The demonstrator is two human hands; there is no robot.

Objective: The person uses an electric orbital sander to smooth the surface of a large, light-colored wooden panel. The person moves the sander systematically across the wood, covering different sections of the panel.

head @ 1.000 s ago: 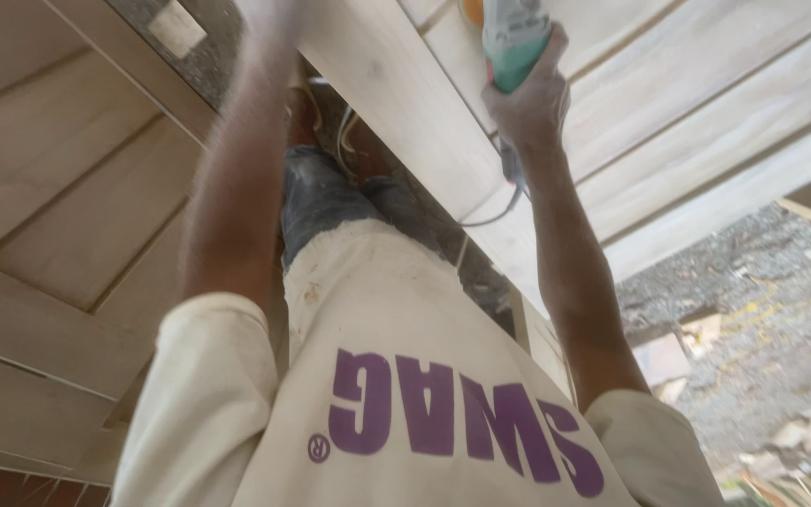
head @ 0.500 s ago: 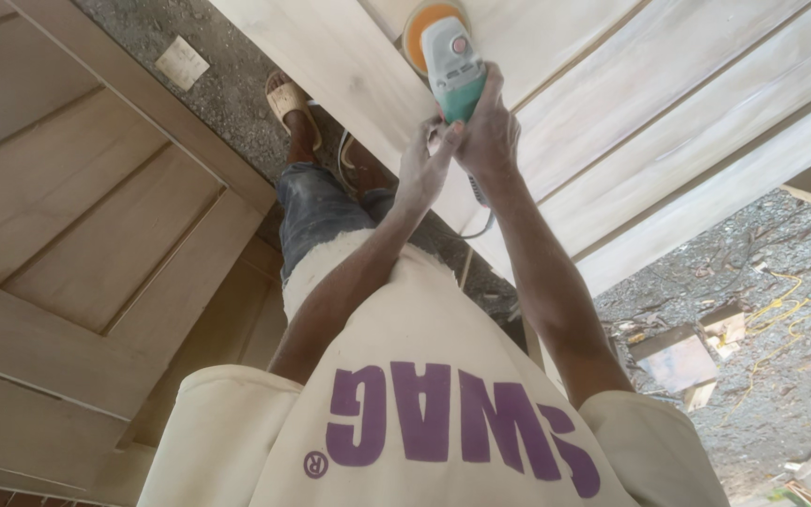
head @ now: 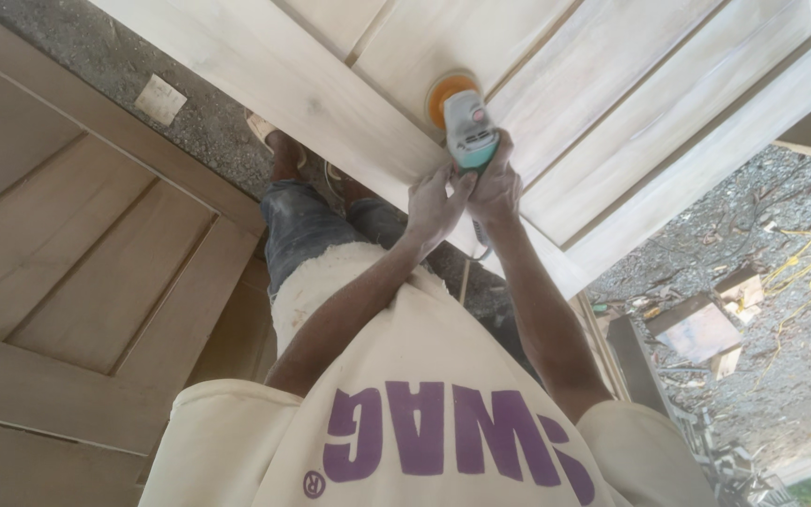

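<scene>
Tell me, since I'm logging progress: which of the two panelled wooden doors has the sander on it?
The paler panelled wooden door at upper right; both hands press the teal-and-orange sander on it. The browner door lies untouched at left.

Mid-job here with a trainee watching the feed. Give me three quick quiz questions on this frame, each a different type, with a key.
1. True or false: both hands grip the sander.
2. Multiple choice: the sander's orange pad rests on (a) the pale wooden door, (b) the gravel ground, (c) the darker door at the left.
3. Fill in: the yellow cable lies on the ____ at the right.

Key
1. True: the left hand and right hand both close round its body.
2. a
3. ground
</scene>
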